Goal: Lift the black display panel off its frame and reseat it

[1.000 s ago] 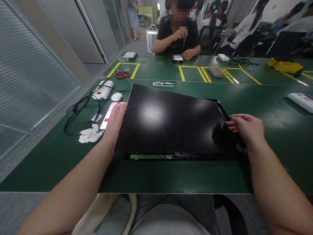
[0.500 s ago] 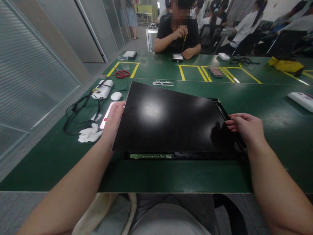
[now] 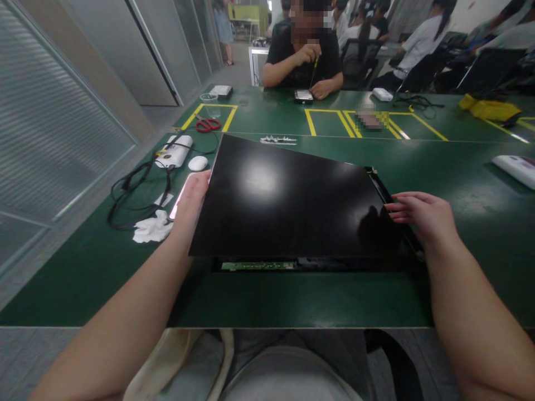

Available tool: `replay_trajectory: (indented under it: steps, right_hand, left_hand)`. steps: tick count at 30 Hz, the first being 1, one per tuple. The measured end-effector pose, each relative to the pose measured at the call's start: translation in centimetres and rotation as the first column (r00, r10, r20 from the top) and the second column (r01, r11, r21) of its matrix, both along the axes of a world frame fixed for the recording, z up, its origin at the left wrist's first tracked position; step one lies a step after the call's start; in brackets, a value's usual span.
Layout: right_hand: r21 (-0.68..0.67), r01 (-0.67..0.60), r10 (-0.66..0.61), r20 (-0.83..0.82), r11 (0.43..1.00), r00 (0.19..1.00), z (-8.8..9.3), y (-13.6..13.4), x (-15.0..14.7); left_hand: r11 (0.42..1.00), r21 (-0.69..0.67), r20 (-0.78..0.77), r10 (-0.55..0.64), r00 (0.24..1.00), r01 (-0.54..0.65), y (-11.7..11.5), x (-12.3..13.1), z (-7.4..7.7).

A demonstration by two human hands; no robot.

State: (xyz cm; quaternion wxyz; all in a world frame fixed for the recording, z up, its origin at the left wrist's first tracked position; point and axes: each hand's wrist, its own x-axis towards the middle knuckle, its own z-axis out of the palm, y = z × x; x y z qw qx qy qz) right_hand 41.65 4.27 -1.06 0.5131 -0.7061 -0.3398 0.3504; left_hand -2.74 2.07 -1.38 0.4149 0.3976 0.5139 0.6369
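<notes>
A glossy black LCD panel point(image 3: 284, 206) is tilted, its left side raised above a shallow black frame point(image 3: 334, 265) on the table. A green circuit board strip point(image 3: 257, 266) shows in the frame under the panel's near edge. My left hand point(image 3: 195, 192) is closed on the panel's left edge, with its fingertips hidden behind it. My right hand point(image 3: 420, 214) has its fingers bent over the panel's right edge, by the frame's side rail point(image 3: 380, 186). The panel still rests low on that side.
Left of the panel lie a phone point(image 3: 178, 206), crumpled tissue point(image 3: 152, 226), a white case point(image 3: 198, 163), black cables point(image 3: 125, 189) and a white device point(image 3: 174, 151). Red scissors point(image 3: 208, 125) and small metal strips point(image 3: 278, 140) lie beyond. Opposite sits a person point(image 3: 303, 61) with a screwdriver.
The panel's left side has risen slightly and shifted a little left with my left hand. My right hand has stayed nearly in place at the right edge.
</notes>
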Motion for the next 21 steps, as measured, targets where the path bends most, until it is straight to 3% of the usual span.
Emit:
replay_trajectory:
  steps: [5, 21]
  right_hand:
    - [0.011, 0.038, -0.039, 0.033, 0.999, 0.999, 0.3, 0.0, 0.3]
    - [0.042, 0.044, -0.048, 0.111, 0.998, 0.993, -0.3, 0.1, 1.4]
  left_hand:
    - [0.998, 0.070, -0.008, -0.007, 1.000, 0.008, -0.4, 1.3, -0.3]
    - [0.996, 0.046, 0.041, -0.075, 0.996, 0.073, -0.7, 1.6, -0.8]
